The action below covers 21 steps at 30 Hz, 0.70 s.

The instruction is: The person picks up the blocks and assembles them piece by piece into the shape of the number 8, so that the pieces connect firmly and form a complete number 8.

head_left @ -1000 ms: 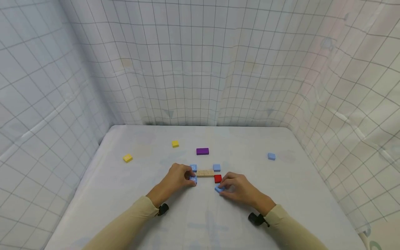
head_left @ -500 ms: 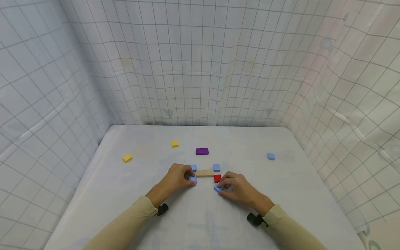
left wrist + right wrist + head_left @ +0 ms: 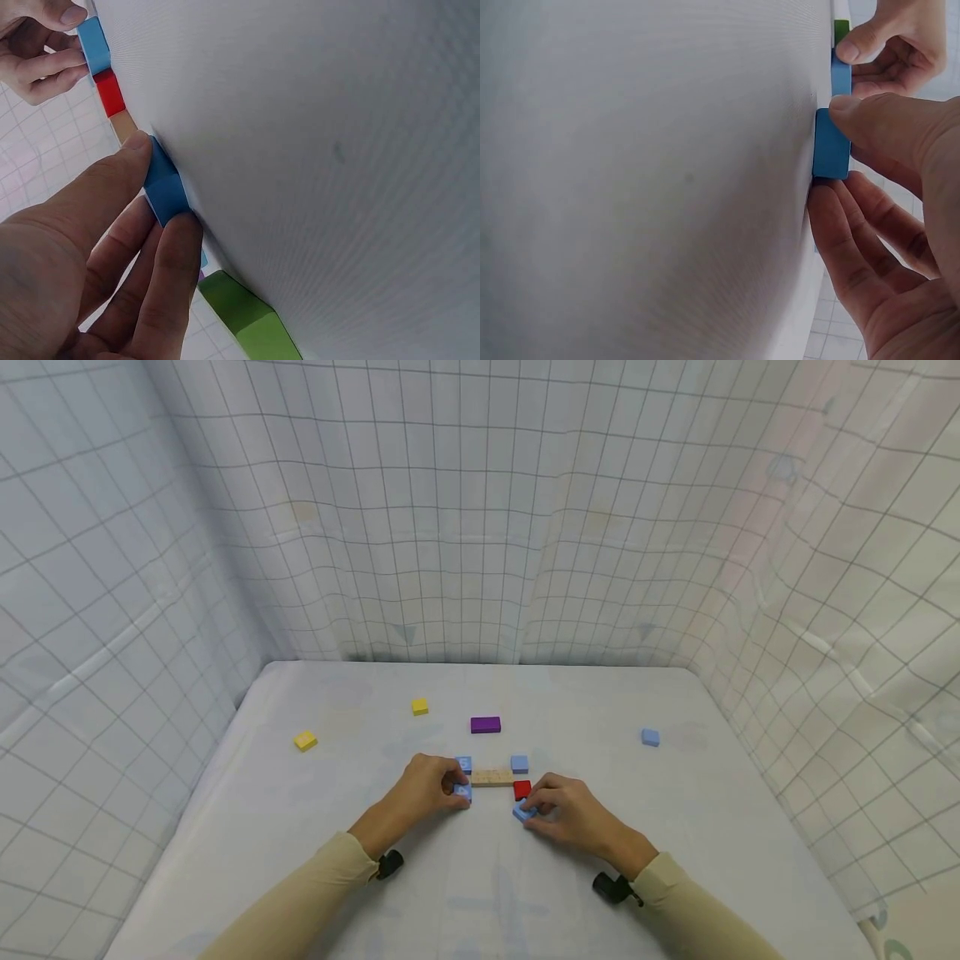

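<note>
Between thumb and fingertips, my left hand [image 3: 431,783] pinches a blue number block [image 3: 166,193] by its two ends, low at the table. My right hand [image 3: 568,810] pinches another blue block [image 3: 832,144], which sits askew just in front of a small red block [image 3: 522,790]. A flat wooden block [image 3: 492,778] lies between the two hands, its right end close to the red one. Behind its left end is a blue block marked 5 [image 3: 464,763], partly covered by my left fingers. A plain-topped blue block [image 3: 519,764] stands behind its right end.
Farther back lies a purple block [image 3: 485,725]. Two yellow blocks, one far left [image 3: 305,741] and one back left [image 3: 420,707], and a blue block [image 3: 650,737] at right sit apart. A green-looking block [image 3: 251,315] shows beyond my left hand. Gridded curtains surround the white table [image 3: 480,877].
My right hand's blue block has shifted very slightly left and closer to the red block. My left hand keeps its grip in the same place.
</note>
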Each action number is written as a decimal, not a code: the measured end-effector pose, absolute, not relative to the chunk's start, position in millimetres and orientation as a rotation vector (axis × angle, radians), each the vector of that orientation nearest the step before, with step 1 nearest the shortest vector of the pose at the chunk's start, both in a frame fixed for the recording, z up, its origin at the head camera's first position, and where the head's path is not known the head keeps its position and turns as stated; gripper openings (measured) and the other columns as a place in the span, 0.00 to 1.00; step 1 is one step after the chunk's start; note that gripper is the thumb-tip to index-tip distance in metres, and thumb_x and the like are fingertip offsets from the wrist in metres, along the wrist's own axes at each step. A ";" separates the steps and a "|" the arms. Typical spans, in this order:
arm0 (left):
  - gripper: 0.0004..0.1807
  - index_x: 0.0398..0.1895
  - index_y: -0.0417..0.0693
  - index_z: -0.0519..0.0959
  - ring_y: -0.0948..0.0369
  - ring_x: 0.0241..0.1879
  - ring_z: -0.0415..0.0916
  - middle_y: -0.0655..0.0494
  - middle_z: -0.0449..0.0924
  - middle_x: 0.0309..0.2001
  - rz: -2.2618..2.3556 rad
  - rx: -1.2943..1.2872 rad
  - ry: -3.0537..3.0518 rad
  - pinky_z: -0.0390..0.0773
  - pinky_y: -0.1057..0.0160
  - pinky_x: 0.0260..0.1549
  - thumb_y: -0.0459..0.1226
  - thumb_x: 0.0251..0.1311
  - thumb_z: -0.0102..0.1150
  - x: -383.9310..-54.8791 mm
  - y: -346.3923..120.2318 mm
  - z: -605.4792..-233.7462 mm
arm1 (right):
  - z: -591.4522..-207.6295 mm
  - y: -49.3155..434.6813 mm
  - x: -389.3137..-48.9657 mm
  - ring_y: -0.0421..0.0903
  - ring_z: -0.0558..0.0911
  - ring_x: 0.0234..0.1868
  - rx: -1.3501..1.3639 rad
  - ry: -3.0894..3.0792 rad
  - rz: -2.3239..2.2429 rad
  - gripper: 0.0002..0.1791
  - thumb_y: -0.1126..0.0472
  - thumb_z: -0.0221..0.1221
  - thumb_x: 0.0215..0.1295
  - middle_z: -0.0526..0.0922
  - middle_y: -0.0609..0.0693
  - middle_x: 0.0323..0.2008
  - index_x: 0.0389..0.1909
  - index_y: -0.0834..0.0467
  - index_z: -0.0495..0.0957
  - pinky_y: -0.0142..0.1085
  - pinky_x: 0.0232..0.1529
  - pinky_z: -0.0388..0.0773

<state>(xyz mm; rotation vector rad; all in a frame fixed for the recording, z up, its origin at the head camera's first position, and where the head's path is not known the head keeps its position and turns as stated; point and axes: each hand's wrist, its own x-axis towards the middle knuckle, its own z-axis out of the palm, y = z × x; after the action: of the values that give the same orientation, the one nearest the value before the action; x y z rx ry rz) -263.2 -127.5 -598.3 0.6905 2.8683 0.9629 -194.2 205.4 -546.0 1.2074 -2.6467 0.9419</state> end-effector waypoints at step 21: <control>0.18 0.42 0.52 0.94 0.73 0.31 0.76 0.69 0.89 0.32 1.000 0.755 2.884 0.80 0.73 0.33 0.44 0.54 0.96 -250.9 -125.8 -583.8 | -545.5 205.7 -194.3 0.44 0.92 0.45 1.228 -2.635 0.964 0.11 0.68 0.83 0.67 0.92 0.52 0.49 0.47 0.58 0.95 0.34 0.49 0.94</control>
<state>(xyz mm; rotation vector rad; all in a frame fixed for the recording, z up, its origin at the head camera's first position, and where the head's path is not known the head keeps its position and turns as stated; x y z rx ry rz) -250.9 -125.8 -583.8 0.7545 2.8845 1.0002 -194.3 205.7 -545.5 1.2285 -2.6349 0.9645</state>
